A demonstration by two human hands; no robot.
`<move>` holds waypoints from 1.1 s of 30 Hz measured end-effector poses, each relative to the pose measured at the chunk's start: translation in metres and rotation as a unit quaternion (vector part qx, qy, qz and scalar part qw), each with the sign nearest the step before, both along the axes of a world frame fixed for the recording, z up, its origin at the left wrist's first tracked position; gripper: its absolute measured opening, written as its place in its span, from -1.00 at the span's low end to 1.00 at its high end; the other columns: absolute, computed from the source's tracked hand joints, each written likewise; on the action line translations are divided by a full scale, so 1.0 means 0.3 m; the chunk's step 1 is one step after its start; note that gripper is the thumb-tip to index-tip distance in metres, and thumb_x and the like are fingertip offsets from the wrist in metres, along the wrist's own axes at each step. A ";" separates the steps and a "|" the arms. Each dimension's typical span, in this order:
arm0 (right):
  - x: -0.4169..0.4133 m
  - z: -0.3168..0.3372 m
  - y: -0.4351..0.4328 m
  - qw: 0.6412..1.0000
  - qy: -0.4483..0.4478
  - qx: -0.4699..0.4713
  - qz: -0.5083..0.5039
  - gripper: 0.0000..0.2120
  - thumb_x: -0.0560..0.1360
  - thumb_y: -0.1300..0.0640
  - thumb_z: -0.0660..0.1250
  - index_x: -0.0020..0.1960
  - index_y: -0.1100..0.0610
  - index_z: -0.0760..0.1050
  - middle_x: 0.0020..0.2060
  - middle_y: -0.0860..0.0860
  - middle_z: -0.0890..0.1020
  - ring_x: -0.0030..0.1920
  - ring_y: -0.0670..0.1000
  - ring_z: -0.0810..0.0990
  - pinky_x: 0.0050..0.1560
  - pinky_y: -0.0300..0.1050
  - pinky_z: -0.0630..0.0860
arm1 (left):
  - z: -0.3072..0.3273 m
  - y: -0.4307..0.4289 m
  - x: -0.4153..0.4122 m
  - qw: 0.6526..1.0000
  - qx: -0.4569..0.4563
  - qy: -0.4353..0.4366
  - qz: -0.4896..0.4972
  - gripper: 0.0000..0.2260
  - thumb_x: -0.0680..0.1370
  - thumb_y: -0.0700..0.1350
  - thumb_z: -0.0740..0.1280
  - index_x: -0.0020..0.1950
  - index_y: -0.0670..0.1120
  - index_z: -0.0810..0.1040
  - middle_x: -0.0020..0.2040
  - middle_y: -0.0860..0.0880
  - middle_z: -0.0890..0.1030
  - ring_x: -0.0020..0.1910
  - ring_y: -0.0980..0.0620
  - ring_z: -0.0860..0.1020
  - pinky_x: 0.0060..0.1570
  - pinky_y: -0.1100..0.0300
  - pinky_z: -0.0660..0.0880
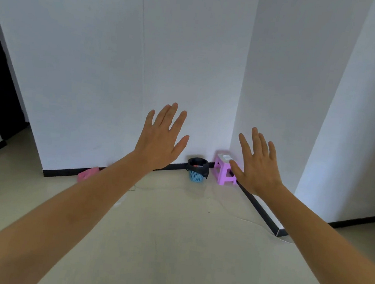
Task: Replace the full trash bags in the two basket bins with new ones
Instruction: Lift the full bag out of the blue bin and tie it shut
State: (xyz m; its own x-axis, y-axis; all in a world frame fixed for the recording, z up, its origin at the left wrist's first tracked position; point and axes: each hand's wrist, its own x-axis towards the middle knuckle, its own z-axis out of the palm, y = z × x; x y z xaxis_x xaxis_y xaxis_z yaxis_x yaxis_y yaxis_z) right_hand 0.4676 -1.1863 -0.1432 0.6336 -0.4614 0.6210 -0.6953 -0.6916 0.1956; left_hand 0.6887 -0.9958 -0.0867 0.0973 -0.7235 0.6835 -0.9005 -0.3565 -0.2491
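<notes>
- left hand (162, 142) and right hand (258, 166): fingers spread, holding nothing
- blue plastic basket bin (196, 175) with black trash bag (199, 164), against white wall (97, 63)
- purple plastic stool (225, 170) just right of bin

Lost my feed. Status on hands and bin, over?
Left hand, right hand open, empty. Blue bin at wall, black bag in it. Left arm half hides pink thing.

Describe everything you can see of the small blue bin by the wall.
The blue basket bin is small, round and looks like lattice plastic. It stands upright on the pale floor by the black baseboard, left of a purple stool, apart from it. A black trash bag lines it, folded over the rim. Something reddish shows inside. Nothing else touches it.
</notes>
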 end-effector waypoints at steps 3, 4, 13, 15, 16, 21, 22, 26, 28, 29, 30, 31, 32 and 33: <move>0.145 0.070 -0.287 1.000 0.012 -0.011 0.011 -0.30 0.61 -0.22 0.12 0.60 0.15 0.07 0.57 0.28 0.08 0.54 0.30 0.17 0.49 0.30 0.13 | 0.034 -0.255 0.155 1.000 0.018 -0.004 0.008 -0.43 0.65 0.17 -0.05 0.57 -0.13 0.18 0.55 -0.23 0.21 0.52 -0.21 0.23 0.44 -0.23 0.19; 0.197 0.094 -0.370 1.000 0.006 -0.005 0.008 -0.30 0.61 -0.20 0.15 0.60 0.16 0.08 0.57 0.29 0.09 0.54 0.31 0.17 0.48 0.30 0.13 | 0.046 -0.324 0.210 1.000 0.014 0.003 0.008 -0.43 0.65 0.16 -0.04 0.57 -0.13 0.18 0.55 -0.23 0.22 0.52 -0.21 0.23 0.44 -0.24 0.20; 0.804 -0.003 -1.032 0.999 0.020 0.012 0.026 -0.30 0.57 -0.14 0.25 0.57 0.21 0.16 0.53 0.33 0.17 0.49 0.34 0.25 0.44 0.32 0.21 | -0.094 -0.922 0.837 0.998 0.006 0.055 0.021 -0.43 0.64 0.16 -0.01 0.55 -0.14 0.23 0.53 -0.24 0.26 0.50 -0.22 0.27 0.42 -0.24 0.23; 0.964 -0.047 -1.167 0.999 0.020 0.024 0.019 -0.30 0.57 -0.14 0.25 0.57 0.20 0.16 0.53 0.33 0.16 0.50 0.33 0.24 0.45 0.31 0.20 | -0.135 -1.064 0.991 0.998 0.010 0.061 0.016 -0.44 0.64 0.16 0.00 0.55 -0.14 0.23 0.53 -0.24 0.27 0.50 -0.22 0.27 0.41 -0.24 0.25; 1.044 -0.061 -1.233 0.999 0.025 0.033 0.016 -0.29 0.57 -0.15 0.24 0.57 0.20 0.15 0.54 0.32 0.16 0.50 0.33 0.23 0.46 0.31 0.19 | -0.139 -1.137 1.071 0.998 0.015 0.066 0.011 -0.44 0.64 0.16 0.01 0.55 -0.14 0.24 0.53 -0.24 0.27 0.50 -0.22 0.27 0.40 -0.24 0.26; 1.366 -0.046 -1.585 0.998 0.050 0.042 0.004 -0.29 0.57 -0.18 0.26 0.57 0.18 0.17 0.54 0.31 0.18 0.49 0.31 0.28 0.45 0.27 0.22 | -0.057 -1.536 1.435 0.996 0.029 0.080 0.006 -0.43 0.65 0.18 -0.02 0.56 -0.13 0.21 0.54 -0.23 0.25 0.51 -0.22 0.25 0.40 -0.22 0.28; 1.413 -0.038 -1.654 0.998 0.043 0.046 0.002 -0.30 0.57 -0.17 0.26 0.57 0.18 0.18 0.53 0.31 0.19 0.48 0.31 0.29 0.44 0.27 0.24 | -0.039 -1.619 1.490 0.996 0.028 0.089 0.005 -0.43 0.65 0.18 -0.02 0.56 -0.13 0.20 0.54 -0.23 0.25 0.51 -0.22 0.24 0.40 -0.21 0.28; 1.582 -0.045 -1.955 0.999 0.036 0.036 0.006 -0.32 0.58 -0.15 0.25 0.56 0.19 0.21 0.52 0.32 0.23 0.46 0.32 0.33 0.42 0.28 0.28 | -0.055 -1.967 1.673 0.994 0.038 0.097 -0.019 -0.42 0.65 0.18 -0.02 0.56 -0.13 0.19 0.54 -0.22 0.24 0.52 -0.22 0.23 0.40 -0.21 0.28; 1.663 -0.067 -2.118 0.999 0.026 0.042 0.002 -0.32 0.58 -0.16 0.24 0.56 0.18 0.21 0.52 0.31 0.22 0.47 0.31 0.32 0.43 0.27 0.27 | -0.098 -2.141 1.749 0.994 0.047 0.090 -0.029 -0.42 0.65 0.19 -0.04 0.57 -0.11 0.17 0.55 -0.21 0.22 0.53 -0.20 0.22 0.42 -0.21 0.26; 1.706 -0.087 -2.208 0.999 0.020 0.048 -0.002 -0.32 0.58 -0.17 0.23 0.56 0.18 0.21 0.53 0.30 0.22 0.48 0.31 0.31 0.43 0.27 0.26 | -0.125 -2.236 1.789 0.994 0.051 0.093 -0.031 -0.42 0.65 0.19 -0.05 0.58 -0.11 0.16 0.56 -0.21 0.21 0.53 -0.19 0.21 0.43 -0.20 0.25; 1.749 -0.111 -2.300 0.998 0.018 0.052 -0.006 -0.32 0.58 -0.18 0.22 0.56 0.17 0.20 0.53 0.30 0.21 0.48 0.31 0.30 0.43 0.27 0.26 | -0.152 -2.332 1.830 0.993 0.051 0.098 -0.030 -0.41 0.64 0.20 -0.06 0.58 -0.10 0.15 0.56 -0.20 0.20 0.54 -0.19 0.20 0.44 -0.20 0.24; 1.793 -0.135 -2.392 0.998 0.017 0.056 -0.009 -0.31 0.58 -0.19 0.21 0.57 0.17 0.19 0.53 0.30 0.20 0.49 0.31 0.29 0.44 0.27 0.25 | -0.178 -2.428 1.871 0.993 0.054 0.101 -0.028 -0.41 0.64 0.20 -0.07 0.58 -0.10 0.14 0.57 -0.19 0.19 0.54 -0.19 0.19 0.44 -0.19 0.23; 1.835 -0.159 -2.486 0.998 0.018 0.061 -0.011 -0.31 0.59 -0.19 0.20 0.57 0.17 0.18 0.53 0.30 0.19 0.49 0.31 0.28 0.44 0.27 0.24 | -0.200 -2.529 1.913 0.992 0.061 0.104 -0.025 -0.41 0.64 0.21 -0.08 0.58 -0.09 0.13 0.57 -0.19 0.19 0.54 -0.18 0.18 0.45 -0.19 0.22; 1.876 -0.178 -2.581 0.997 0.019 0.069 -0.013 -0.30 0.59 -0.20 0.19 0.58 0.17 0.17 0.54 0.30 0.18 0.50 0.31 0.27 0.45 0.27 0.24 | -0.217 -2.629 1.953 0.991 0.072 0.106 -0.023 -0.40 0.64 0.21 -0.09 0.59 -0.09 0.12 0.57 -0.18 0.18 0.54 -0.18 0.18 0.45 -0.19 0.21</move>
